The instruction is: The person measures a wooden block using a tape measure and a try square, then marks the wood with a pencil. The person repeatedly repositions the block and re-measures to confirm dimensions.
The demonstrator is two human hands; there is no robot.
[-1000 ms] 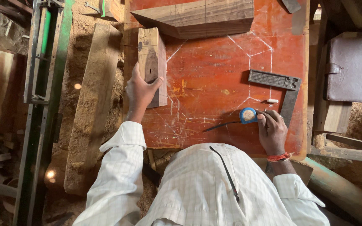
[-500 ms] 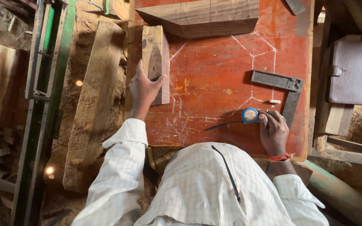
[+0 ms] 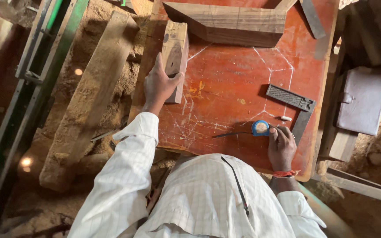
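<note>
While left hand (image 3: 158, 84) grips wood block (image 3: 176, 48), right hand (image 3: 281, 146) pinches tape measure (image 3: 260, 128).

Two wood blocks (image 3: 175, 53) (image 3: 230, 24), one tape measure (image 3: 260, 128), one try square (image 3: 294, 103).

Single head-worn view, looking steeply down, close over red worktable (image 3: 225, 88), shoulders at bottom edge
</note>
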